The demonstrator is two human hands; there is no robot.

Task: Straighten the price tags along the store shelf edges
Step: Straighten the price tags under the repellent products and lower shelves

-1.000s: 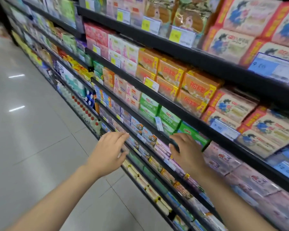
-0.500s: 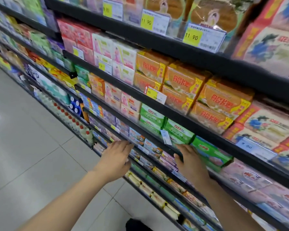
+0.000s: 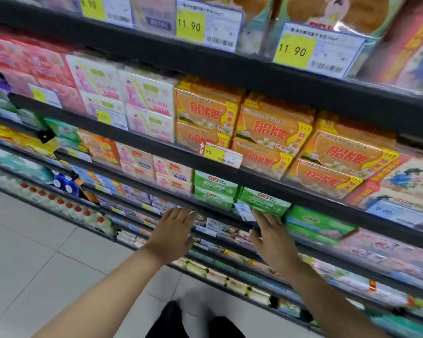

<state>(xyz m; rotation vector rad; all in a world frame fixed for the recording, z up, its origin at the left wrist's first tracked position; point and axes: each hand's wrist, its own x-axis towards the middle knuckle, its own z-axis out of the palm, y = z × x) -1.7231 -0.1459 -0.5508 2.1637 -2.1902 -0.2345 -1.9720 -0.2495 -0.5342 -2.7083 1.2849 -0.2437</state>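
Against the black metal shelf edge [image 3: 217, 213] below the green soap packs [image 3: 263, 201], the left hand [image 3: 172, 236] and right hand [image 3: 272, 240] reach with straight, empty fingers, the right's fingertips just beside a small, tilted white paper price tag [image 3: 244, 212].

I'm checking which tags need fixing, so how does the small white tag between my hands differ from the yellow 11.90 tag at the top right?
The small white tag tilts askew on its shelf edge; the 11.90 tag sits nearly square to its own. The white tag is narrow, pale and too blurred to read; the 11.90 tag is wider, with a yellow price panel and barcode. The white tag lies beside the right hand; the other is far above it. Both stand at black shelf edges.
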